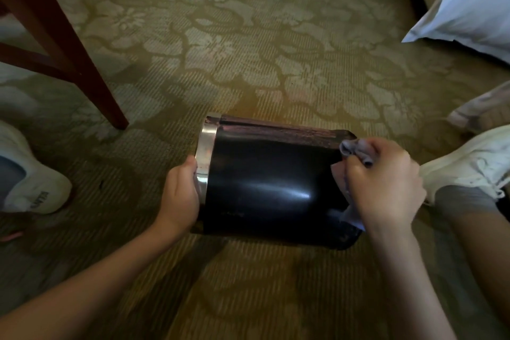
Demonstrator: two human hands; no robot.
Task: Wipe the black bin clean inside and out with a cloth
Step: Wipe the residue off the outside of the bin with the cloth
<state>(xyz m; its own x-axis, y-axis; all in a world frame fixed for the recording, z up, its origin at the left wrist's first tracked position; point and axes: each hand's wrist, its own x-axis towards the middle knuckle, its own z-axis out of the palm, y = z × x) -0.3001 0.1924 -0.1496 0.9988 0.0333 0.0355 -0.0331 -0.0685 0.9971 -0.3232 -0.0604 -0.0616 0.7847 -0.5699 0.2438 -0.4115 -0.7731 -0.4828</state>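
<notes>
**Desk:** Where is the black bin (265,188)?

**Field:** On its side near the middle of the carpeted floor (248,50), low in the head view, mouth to the left and base to the right. Whether it rests on the carpet or is held just above it, I cannot tell.

**Desk:** Who has it?

**Field:** A person, with both hands. The left hand (180,196) grips the mouth edge at the shiny metal band (205,157), thumb on the outside, the rest curled over the rim and out of sight. The right hand (386,182) is at the base edge. Its fingers (364,182) are clenched round a bunched grey cloth (356,150), which presses on the outer wall where wall meets base.

**Desk:** Edges and room to move?

**Field:** Open carpet lies beyond the bin, toward the far side of the floor. A dark wooden leg (82,63) stands up and to the left of the mouth end, apart from the bin. The left shoe (36,182), white, sits well left of the left hand. The right shoe (469,163), also white, lies just beside the right hand, close to the base end. A pale pillow (466,0) leans in at the floor's far right corner, well apart from the bin.
</notes>
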